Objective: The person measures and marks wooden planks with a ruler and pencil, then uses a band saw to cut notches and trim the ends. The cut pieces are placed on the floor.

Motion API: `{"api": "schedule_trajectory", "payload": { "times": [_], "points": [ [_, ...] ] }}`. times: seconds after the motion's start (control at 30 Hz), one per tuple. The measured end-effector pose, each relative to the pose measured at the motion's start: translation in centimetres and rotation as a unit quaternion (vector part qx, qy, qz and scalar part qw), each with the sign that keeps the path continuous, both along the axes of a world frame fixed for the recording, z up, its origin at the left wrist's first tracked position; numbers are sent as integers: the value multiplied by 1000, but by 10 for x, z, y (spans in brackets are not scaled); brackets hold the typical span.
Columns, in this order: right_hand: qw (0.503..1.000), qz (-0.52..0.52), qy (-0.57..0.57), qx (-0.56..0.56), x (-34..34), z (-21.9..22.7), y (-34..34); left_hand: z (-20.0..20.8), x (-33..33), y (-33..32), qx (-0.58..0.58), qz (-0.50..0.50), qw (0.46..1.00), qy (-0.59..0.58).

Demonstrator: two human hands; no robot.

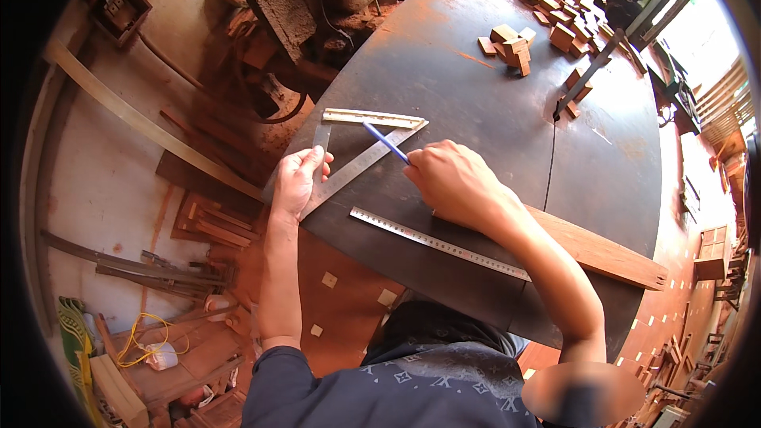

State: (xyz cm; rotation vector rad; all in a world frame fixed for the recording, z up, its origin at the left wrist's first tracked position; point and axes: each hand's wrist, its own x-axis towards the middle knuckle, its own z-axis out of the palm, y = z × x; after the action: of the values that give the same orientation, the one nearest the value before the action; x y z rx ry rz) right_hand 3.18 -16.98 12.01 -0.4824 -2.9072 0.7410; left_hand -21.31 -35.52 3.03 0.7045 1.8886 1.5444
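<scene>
My left hand (298, 180) is closed, thumb and fingers pinching the near-left metal side of a set square (366, 160). The square lies at the left edge of a dark tabletop (468, 119); its far side is a cream-coloured bar. In my right hand (456, 182) is a blue pen (384, 141), its tip reaching over the square's open middle, close to the cream bar. A steel ruler (436, 244) lies flat nearer my body, below the right hand. Partly hidden behind my right forearm is a brown wooden board (598, 250).
Several small wood blocks (515, 49) lie on the tabletop, more piled along its far right. An upright metal blade-like bar (590, 73) meets the table by a slot (551, 162). At lower left stands a low wooden bench (194, 361) with yellow cord.
</scene>
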Motion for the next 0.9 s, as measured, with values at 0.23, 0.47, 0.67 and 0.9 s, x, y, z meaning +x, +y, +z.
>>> {"api": "schedule_trajectory", "payload": {
  "times": [0.23, 0.47, 0.67, 0.9],
  "points": [
    [995, -5, 48, 85, -66, -27, 15, 11, 12, 4, -141, 72, 936, 313],
    [990, -22, 56, 128, -104, -53, 19, 2, 6, 0, -142, 92, 883, 439],
    [983, -76, 86, 144, -92, -50, 22, 4, 4, 3, -183, 91, 842, 500],
    [973, -94, 155, 141, 31, -13, 20, 25, 62, 4, -46, -3, 899, 435]
  ]
}}
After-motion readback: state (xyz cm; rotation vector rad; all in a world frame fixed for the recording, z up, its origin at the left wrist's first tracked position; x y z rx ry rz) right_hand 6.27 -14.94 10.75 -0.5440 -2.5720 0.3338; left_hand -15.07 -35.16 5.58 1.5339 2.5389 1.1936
